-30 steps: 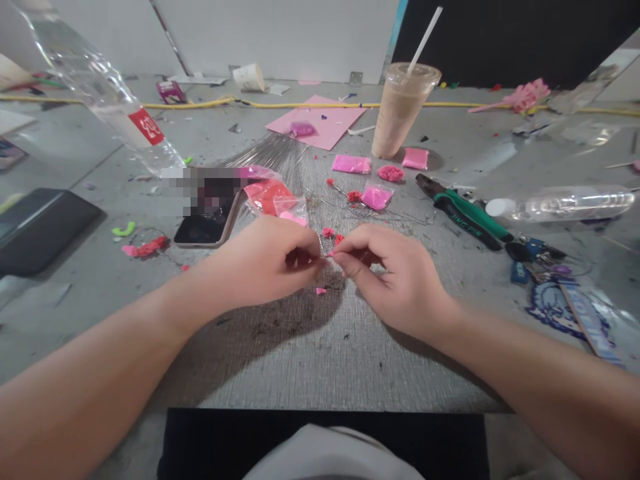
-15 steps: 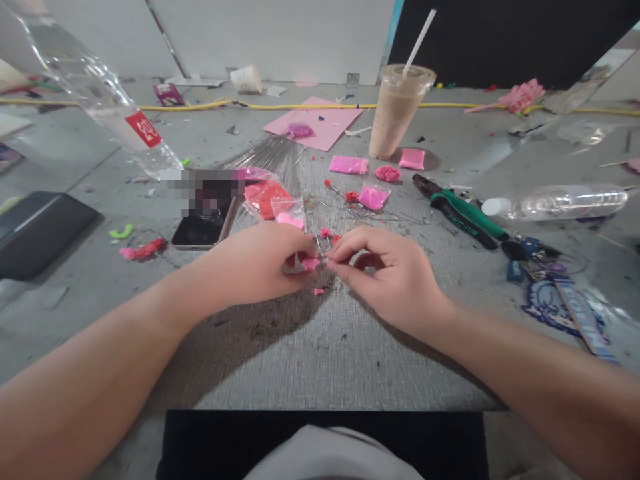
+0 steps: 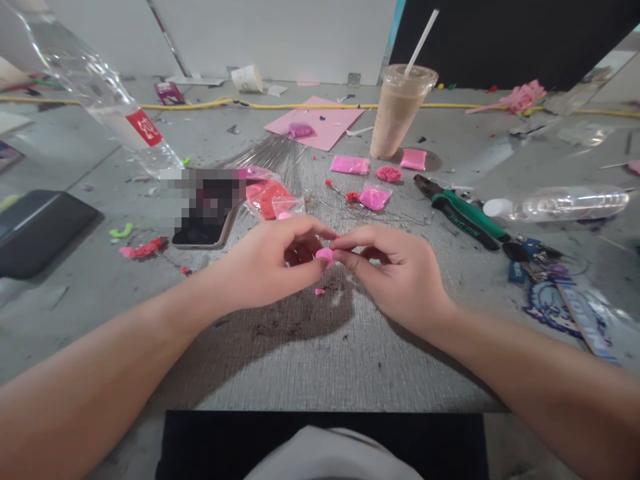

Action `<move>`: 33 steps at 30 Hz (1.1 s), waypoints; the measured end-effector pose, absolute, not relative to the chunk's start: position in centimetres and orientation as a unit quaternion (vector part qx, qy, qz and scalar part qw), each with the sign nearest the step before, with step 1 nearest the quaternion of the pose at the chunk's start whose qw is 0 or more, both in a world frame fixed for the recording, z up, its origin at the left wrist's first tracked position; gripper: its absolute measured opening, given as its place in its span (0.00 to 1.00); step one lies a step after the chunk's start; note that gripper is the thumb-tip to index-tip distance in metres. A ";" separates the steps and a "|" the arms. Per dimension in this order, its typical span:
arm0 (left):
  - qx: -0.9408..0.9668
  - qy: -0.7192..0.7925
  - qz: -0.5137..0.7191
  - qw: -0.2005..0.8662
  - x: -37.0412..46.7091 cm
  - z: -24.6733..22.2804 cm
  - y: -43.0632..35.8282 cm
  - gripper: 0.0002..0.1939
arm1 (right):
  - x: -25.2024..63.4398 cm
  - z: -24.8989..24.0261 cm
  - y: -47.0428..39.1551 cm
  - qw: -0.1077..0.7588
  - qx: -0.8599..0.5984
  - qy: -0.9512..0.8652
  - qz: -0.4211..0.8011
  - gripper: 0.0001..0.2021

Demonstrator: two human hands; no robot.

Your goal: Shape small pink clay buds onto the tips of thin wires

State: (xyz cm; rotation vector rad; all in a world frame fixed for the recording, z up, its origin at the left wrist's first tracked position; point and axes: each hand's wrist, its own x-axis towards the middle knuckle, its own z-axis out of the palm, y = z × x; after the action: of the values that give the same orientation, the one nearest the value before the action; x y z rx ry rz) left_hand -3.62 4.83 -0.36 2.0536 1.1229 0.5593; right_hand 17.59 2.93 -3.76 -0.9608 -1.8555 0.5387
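Observation:
A small pink clay piece (image 3: 325, 257) sits between the fingertips of both hands above the grey table. My left hand (image 3: 280, 260) is closed on it, thumb at its lower side. My right hand (image 3: 395, 270) is pinched at its right edge; whatever lies between those fingertips is too small to make out. Below them a tiny pink scrap (image 3: 319, 291) lies on the table. Just behind my left hand are a clear bag with red clay (image 3: 265, 197) and some pink clay, partly hidden. A pink clay packet (image 3: 375, 197) rests beyond my right hand.
Green-handled pliers (image 3: 463, 213), keys and a lying bottle (image 3: 565, 203) are on the right. A drink cup (image 3: 397, 113) stands behind. To the left are a phone (image 3: 203, 223), a large bottle (image 3: 120, 113) and a black case (image 3: 45, 230). Thin wires fan out at the centre back.
My left hand has moved slightly right and turned, its fingers reaching to my right fingertips. The pink piece has shifted right and up and looks rounder. Red bits behind the hands are now mostly covered.

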 end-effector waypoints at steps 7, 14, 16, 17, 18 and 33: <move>0.706 0.444 0.273 0.479 -3.2 -0.8 4.5 0.09 | 17.5 -3.8 2.9 0.470 -0.378 -0.769 0.211 0.06; 0.714 0.442 0.279 0.466 -3.2 -0.6 4.4 0.10 | 17.5 -3.7 2.5 0.471 -0.377 -0.782 0.156 0.05; 0.727 0.439 0.284 0.445 -3.1 -0.6 4.3 0.11 | 17.6 -3.6 2.4 0.466 -0.382 -0.783 0.154 0.05; 0.734 0.436 0.288 0.434 -3.1 -0.6 4.3 0.10 | 17.6 -3.5 2.3 0.464 -0.385 -0.783 0.155 0.05; 0.739 0.433 0.291 0.425 -3.0 -0.6 4.2 0.09 | 17.6 -3.5 2.3 0.463 -0.389 -0.781 0.157 0.05; 0.869 0.414 0.180 0.200 -3.6 -1.1 5.0 0.03 | 17.7 -3.1 2.6 0.431 -0.415 -0.777 0.196 0.07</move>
State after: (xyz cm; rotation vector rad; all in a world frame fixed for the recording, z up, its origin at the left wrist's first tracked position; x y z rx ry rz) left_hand -3.63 5.00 -1.09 2.4295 1.1575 0.5041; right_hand 17.66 2.59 -3.12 -1.0362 -1.9371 0.4894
